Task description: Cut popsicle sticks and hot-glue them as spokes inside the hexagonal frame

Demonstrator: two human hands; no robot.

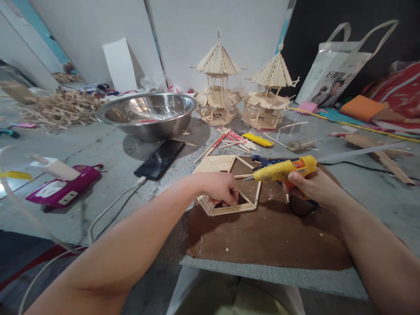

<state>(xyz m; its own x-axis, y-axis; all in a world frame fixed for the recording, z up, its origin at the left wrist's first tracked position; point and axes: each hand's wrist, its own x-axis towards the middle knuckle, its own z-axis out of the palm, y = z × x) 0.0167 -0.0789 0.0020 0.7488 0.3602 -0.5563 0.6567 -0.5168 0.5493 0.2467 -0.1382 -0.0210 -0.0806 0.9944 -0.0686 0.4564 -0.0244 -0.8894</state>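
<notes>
A flat, many-sided frame of pale wooden sticks [219, 163] lies on a brown board [249, 245]. Over its lower left part is my left hand [223, 188], fingers bent and pressed together at the inner edge; whatever they pinch is too small to make out. My right hand [308, 186] is wrapped round the handle of a yellow glue gun [278, 169], whose nozzle points left, above the frame's right part. A clear glue stick [357, 153] juts from the gun's rear. Dark blue scissors [260, 160] lie partly behind the gun.
Two stick pagodas [218, 98] [269, 100] stand at the back. Left of them is a steel bowl [147, 114], with a phone [159, 159] in front. A yellow cutter [258, 139] lies by loose sticks. A purple power strip [64, 188] and cables are at left, a white bag [337, 65] at right.
</notes>
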